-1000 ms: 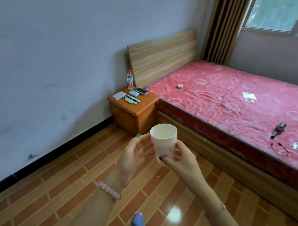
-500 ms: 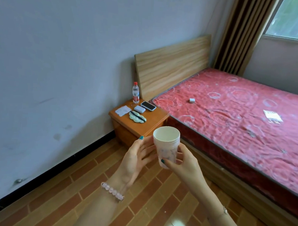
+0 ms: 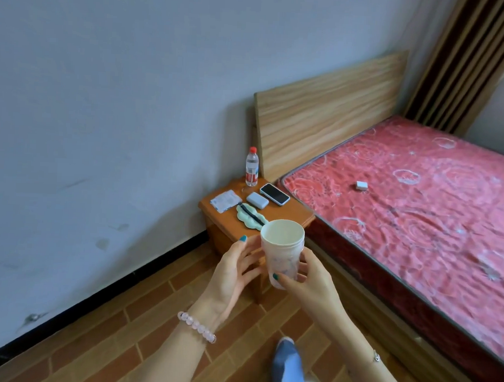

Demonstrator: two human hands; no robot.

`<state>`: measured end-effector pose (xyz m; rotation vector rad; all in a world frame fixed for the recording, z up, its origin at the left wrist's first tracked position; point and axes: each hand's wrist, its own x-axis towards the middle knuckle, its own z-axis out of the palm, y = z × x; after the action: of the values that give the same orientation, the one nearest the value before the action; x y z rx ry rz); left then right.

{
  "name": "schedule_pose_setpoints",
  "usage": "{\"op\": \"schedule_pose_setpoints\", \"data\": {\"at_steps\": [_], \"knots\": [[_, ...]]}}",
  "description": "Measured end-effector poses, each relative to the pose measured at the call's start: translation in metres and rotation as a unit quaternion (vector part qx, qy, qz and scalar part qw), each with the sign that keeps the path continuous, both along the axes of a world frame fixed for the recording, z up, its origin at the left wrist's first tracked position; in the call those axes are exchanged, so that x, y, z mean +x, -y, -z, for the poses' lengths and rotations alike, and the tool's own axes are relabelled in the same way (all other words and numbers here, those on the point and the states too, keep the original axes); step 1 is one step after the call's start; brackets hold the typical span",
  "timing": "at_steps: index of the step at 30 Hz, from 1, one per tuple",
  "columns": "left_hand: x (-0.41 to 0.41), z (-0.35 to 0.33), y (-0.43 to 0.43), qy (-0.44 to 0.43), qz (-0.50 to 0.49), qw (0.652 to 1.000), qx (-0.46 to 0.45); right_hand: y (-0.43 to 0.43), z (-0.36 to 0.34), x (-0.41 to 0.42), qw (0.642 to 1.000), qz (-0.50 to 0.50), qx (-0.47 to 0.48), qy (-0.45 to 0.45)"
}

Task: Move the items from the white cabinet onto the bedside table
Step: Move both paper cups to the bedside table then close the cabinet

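White paper cup (image 3: 282,251), upright, empty, faintly printed

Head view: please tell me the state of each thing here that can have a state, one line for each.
Cup: upright, looks empty, held above the floor.
Right hand: grip closed on the cup.
Left hand: fingers open, beside the cup.
Bottle: upright, capped, on the bedside table.
Phone: lying flat, screen dark.
Blue case: closed, flat.
Packet: flat, beside the case.
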<state>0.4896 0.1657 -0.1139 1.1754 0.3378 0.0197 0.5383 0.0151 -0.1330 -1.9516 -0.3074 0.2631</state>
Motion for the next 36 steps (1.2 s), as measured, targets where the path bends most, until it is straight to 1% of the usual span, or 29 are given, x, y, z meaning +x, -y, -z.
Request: {"op": "schedule_pose_setpoints", "data": {"at_steps": [5,9,16,22,25,29,30,31,32,34,36], "knots": [[0.075,0.023,-0.023,-0.044,-0.044,0.998,-0.002,-0.026,0.022,0.082,0.999,-0.045,-0.01,-0.019],[0.142,0.037,-0.039,-0.076,-0.071,0.995,-0.008,-0.049,0.037,0.157,0.995,-0.08,-0.019,-0.059],[0.259,0.06,-0.061,-0.132,-0.062,0.989,0.008,-0.074,0.062,0.276,0.988,-0.091,-0.023,-0.126],[0.323,0.091,-0.084,-0.166,-0.058,0.984,0.017,-0.098,0.095,0.342,0.979,-0.101,-0.04,-0.174],[0.348,0.114,-0.099,-0.189,-0.039,0.979,0.061,-0.113,0.119,0.367,0.974,-0.107,-0.05,-0.196],[0.369,0.144,-0.12,-0.223,0.029,0.956,0.187,-0.132,0.157,0.401,0.972,-0.092,-0.065,-0.205],[0.372,0.148,-0.125,-0.22,0.055,0.942,0.247,-0.134,0.168,0.409,0.972,-0.079,-0.071,-0.21],[0.376,0.15,-0.131,-0.211,0.087,0.917,0.327,-0.136,0.179,0.416,0.972,-0.059,-0.074,-0.216],[0.38,0.153,-0.138,-0.195,0.119,0.88,0.417,-0.137,0.192,0.423,0.972,-0.033,-0.076,-0.221],[0.386,0.16,-0.15,-0.141,0.158,0.788,0.578,-0.137,0.217,0.437,0.97,0.013,-0.082,-0.228],[0.39,0.167,-0.162,-0.098,0.182,0.711,0.673,-0.137,0.239,0.446,0.966,0.05,-0.087,-0.24]]}}
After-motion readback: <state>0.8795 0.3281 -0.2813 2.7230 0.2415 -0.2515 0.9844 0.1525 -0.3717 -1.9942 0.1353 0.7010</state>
